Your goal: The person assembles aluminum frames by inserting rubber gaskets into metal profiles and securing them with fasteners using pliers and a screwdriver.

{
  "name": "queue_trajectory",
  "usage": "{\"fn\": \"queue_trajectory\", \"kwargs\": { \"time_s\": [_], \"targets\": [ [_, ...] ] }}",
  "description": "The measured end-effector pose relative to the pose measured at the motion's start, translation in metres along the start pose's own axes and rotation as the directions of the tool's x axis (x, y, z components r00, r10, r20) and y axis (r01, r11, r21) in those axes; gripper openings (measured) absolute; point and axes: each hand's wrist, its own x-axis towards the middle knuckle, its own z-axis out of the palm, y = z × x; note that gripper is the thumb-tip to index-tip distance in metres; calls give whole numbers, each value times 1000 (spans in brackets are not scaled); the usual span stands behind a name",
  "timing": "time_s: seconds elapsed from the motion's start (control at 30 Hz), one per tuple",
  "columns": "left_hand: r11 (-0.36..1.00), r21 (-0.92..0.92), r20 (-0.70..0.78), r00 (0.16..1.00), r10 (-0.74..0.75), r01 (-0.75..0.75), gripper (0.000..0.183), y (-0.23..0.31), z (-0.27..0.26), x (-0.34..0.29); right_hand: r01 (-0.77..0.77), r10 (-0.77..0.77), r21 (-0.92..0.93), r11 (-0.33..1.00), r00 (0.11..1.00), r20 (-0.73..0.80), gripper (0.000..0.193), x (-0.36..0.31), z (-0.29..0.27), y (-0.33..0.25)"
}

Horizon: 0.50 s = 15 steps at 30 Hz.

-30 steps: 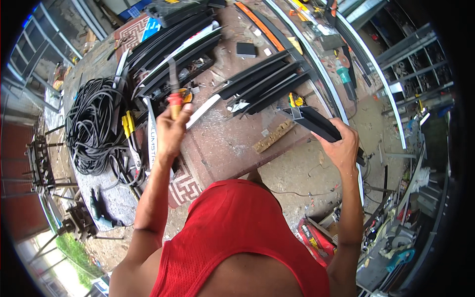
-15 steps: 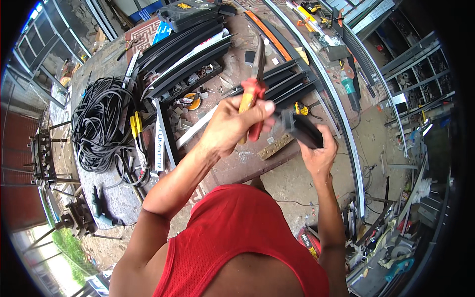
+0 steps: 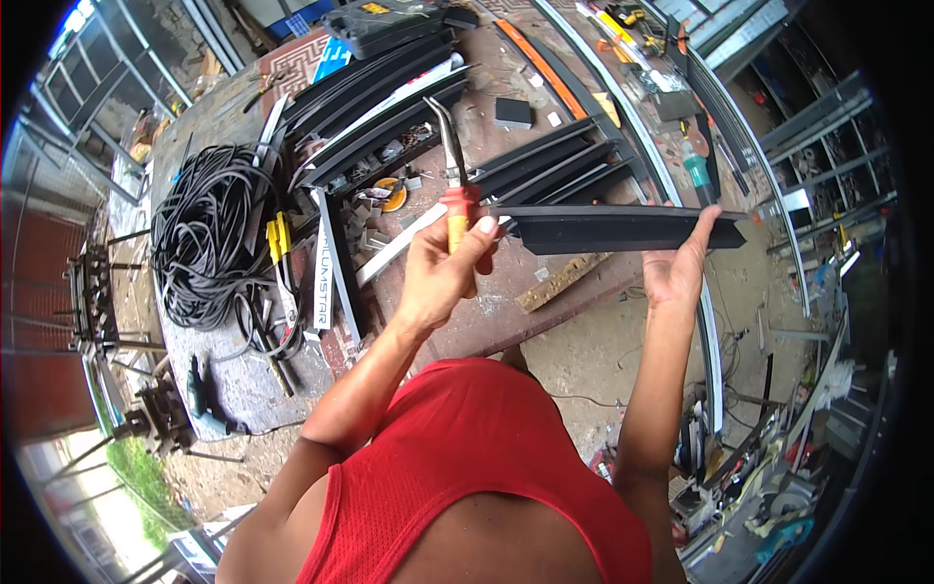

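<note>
My left hand is closed round long-nose pliers with red and yellow handles, their bent metal jaws pointing away from me over the table. In my right hand lies a short black metal profile with angled ends, gripped near its right end. The profile is level and runs crosswise in front of me, above the table's edge. Its left end comes close to the fingers of my left hand; whether they touch it I cannot tell.
More black profiles lie on the table just beyond. A coiled black cable, yellow-handled cutters and a dark drill are at the left. A wooden strip rests near the front edge. A teal power tool lies at the right.
The black profile has turned from pointing toward me to lying crosswise, and my right hand has moved right and outward with it. My left hand and the pliers have shifted left.
</note>
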Motion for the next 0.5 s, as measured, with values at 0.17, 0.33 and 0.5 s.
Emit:
{"fn": "queue_trajectory", "kwargs": {
  "time_s": [0.17, 0.33, 0.5],
  "targets": [
    [981, -162, -96, 991, 96, -110, 20, 1, 12, 9, -14, 14, -20, 1000, 1000, 6, 79, -19, 10, 2],
    [913, -385, 53, 991, -121, 132, 23, 13, 10, 6, 188, -213, 104, 977, 778, 591, 70, -54, 19, -6],
    [768, -453, 285, 889, -357, 453, 30, 39, 29, -13, 337, -20, -177, 925, 507, 862, 73, -56, 18, 29]
  ]
}}
